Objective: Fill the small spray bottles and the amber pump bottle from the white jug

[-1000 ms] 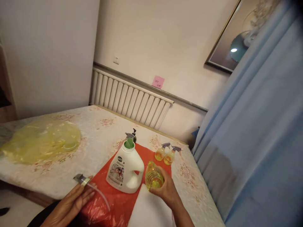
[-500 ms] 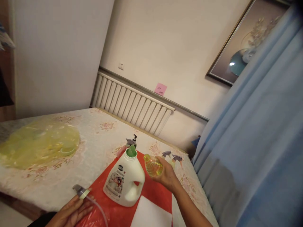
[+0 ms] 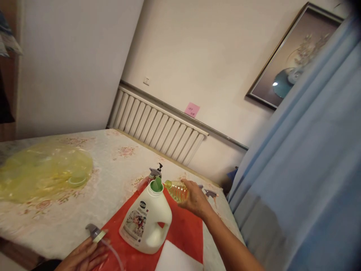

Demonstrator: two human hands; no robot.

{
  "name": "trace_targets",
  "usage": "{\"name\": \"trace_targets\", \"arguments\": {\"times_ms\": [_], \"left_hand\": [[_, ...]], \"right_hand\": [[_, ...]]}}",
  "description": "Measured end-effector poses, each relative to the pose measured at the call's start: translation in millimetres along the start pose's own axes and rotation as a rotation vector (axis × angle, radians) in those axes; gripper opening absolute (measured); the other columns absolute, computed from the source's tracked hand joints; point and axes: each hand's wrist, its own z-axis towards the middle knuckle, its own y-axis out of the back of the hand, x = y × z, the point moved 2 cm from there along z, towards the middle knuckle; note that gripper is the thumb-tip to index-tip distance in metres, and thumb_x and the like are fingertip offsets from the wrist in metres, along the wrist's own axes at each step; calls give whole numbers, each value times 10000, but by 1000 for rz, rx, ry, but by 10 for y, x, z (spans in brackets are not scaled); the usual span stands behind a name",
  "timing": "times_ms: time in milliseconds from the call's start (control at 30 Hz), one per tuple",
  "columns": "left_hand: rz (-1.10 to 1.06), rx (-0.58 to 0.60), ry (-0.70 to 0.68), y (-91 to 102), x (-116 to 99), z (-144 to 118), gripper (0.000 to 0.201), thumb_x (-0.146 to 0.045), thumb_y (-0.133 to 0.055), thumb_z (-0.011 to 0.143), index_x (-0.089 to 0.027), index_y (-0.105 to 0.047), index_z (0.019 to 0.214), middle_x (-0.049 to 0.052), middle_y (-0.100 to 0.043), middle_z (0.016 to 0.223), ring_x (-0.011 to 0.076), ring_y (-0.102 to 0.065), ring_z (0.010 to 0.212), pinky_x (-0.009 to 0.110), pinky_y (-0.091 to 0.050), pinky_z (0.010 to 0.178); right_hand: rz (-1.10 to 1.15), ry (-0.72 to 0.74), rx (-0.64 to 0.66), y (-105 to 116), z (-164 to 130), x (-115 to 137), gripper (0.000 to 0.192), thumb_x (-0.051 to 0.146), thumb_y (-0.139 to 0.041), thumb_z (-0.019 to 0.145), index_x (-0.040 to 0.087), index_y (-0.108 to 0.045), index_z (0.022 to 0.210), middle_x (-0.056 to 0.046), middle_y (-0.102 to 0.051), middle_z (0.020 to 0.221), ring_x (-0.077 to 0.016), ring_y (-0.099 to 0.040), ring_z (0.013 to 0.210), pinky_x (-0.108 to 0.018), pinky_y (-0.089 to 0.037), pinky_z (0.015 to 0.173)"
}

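My right hand (image 3: 195, 201) holds a small clear bottle of yellow liquid (image 3: 176, 190), tilted on its side with its open mouth pointing left at the green spout of a white detergent jug (image 3: 146, 223). The jug stands upright on a red sheet (image 3: 186, 235). My left hand (image 3: 81, 256), at the bottom edge, holds a grey spray-trigger head (image 3: 94, 232) with a thin clear tube trailing from it.
A grey pump bottle (image 3: 155, 173) stands behind the jug, and a spray bottle (image 3: 210, 194) peeks out behind my right hand. A yellow plastic bag (image 3: 42, 175) lies at far left on the floral tablecloth. A white sheet (image 3: 177, 260) lies in front. Blue curtain at right, radiator behind.
My right hand lifted the yellow bottle from beside the jug and tipped it sideways toward the jug's spout. The left hand stayed low with the trigger head.
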Motion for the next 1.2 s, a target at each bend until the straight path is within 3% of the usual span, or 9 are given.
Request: {"name": "trace_targets", "arguments": {"times_ms": [167, 433, 733, 967, 1200], "left_hand": [[17, -39, 4, 33, 15, 42, 1005, -74, -830, 640, -304, -372, 1504, 72, -797, 1054, 411, -688, 1065, 537, -535, 1015], [30, 9, -17, 53, 15, 51, 773, -60, -812, 682, -259, -535, 1375, 77, -794, 1059, 399, -718, 1012, 553, -560, 979], [26, 14, -25, 45, 31, 50, 971, -56, -799, 703, -228, -312, 1526, 110, -788, 1069, 414, -701, 1043, 550, -578, 957], [-1, 75, -6, 113, 28, 86, 566, -80, -816, 679, -204, -699, 1219, 132, -762, 1146, 435, -672, 1092, 605, -474, 1049], [68, 118, -27, 148, 33, 117, 269, -109, -771, 763, -195, -785, 1016, 124, -776, 1106, 375, -708, 1053, 615, -407, 1091]], "right_hand": [[-80, 19, 28, 40, 60, 69, 758, 192, -796, 602, 202, -548, 1318, -115, -634, 1218, -306, -581, 1115, -416, -450, 967], [-190, 48, 55, 93, 121, 134, 740, 181, -774, 603, 202, -551, 1308, -122, -629, 1218, -309, -573, 1105, -406, -442, 934], [-280, 68, 72, 141, 162, 205, 751, 186, -760, 616, 213, -529, 1329, -109, -626, 1190, -295, -560, 1085, -386, -430, 923], [-348, 75, 107, 175, 214, 252, 715, 205, -728, 629, 189, -534, 1317, -108, -629, 1164, -294, -551, 1053, -379, -430, 903], [-402, 82, 127, 228, 217, 300, 675, 218, -707, 647, 207, -532, 1299, -103, -621, 1160, -286, -534, 1047, -365, -420, 894]]}}
